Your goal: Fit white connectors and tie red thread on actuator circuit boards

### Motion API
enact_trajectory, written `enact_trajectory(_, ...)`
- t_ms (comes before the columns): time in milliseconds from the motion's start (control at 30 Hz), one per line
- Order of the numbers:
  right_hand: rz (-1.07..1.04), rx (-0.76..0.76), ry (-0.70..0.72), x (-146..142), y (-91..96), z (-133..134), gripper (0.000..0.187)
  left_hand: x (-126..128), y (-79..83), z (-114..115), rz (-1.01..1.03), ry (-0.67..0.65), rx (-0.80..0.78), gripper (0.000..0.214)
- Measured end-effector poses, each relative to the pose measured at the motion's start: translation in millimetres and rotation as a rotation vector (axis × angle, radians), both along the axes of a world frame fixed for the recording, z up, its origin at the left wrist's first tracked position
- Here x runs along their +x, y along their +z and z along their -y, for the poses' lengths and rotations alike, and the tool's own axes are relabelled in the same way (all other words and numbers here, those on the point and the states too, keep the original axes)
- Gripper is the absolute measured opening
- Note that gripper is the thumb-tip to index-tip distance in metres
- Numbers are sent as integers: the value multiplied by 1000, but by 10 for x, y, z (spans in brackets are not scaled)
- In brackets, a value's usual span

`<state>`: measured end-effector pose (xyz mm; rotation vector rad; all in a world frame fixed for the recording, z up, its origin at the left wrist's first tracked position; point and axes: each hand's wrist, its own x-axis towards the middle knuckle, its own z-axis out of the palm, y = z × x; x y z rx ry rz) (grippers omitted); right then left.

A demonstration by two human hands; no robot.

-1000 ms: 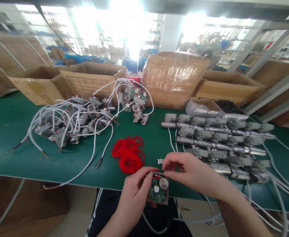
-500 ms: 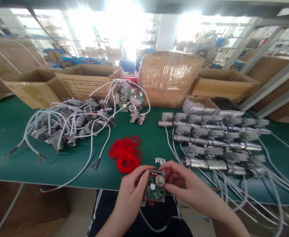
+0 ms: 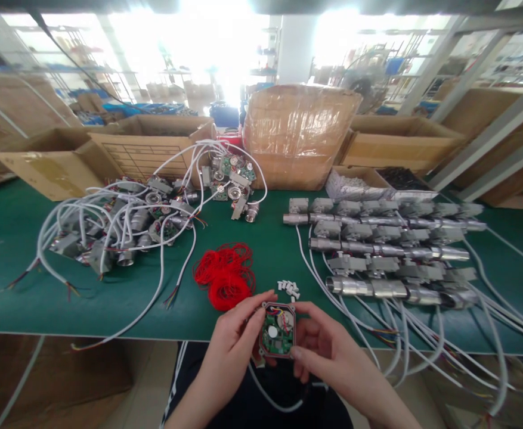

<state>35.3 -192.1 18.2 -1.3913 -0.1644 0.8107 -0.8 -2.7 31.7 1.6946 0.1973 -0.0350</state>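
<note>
An opened grey housing with a green circuit board [image 3: 277,339] is held between both hands at the table's front edge, its open face toward me. Coloured wires and a round white part show on the board. My left hand [image 3: 237,336] grips the housing's left side, thumb along the rim. My right hand [image 3: 319,342] holds the right side, with the thumb at the lower right corner and fingers curled behind. A white cable [image 3: 272,403] hangs below the housing over my lap. Just beyond it lie several small white connectors [image 3: 288,288] and a red coil of thin cord [image 3: 229,290].
Left on the green table [image 3: 154,319] is a heap of valve units [image 3: 127,223] with white cables; another cluster [image 3: 233,182] sits behind. At right, rows of valves with grey housings [image 3: 386,286] trail cables over the edge. Cardboard boxes [image 3: 299,140] line the back.
My right hand has shifted down along the housing's right side, its thumb now at the lower corner. The view has shifted slightly. My left hand keeps its hold.
</note>
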Motion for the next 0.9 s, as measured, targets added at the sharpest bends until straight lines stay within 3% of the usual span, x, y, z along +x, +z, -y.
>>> enact_trajectory(100,-9,-8,-32,15,11,-15,57,-48,-20,-87,0,-77,-9,44)
enact_trajectory(267,5,-11,-74,12,21,-41,58,-102,-31,-158,-108,-219,-285,63)
enact_trajectory(433,12,-17,-67,3,39,-43,60,-92,15,-140,-141,-258,-374,67)
enact_trajectory(733,77,-7,-89,-42,-121,-53,63,-95,-18,-109,-95,-225,-216,73)
enact_trajectory(900,92,-40,-54,-51,-12,-86,60,-112,-18,-34,-57,-169,-140,71)
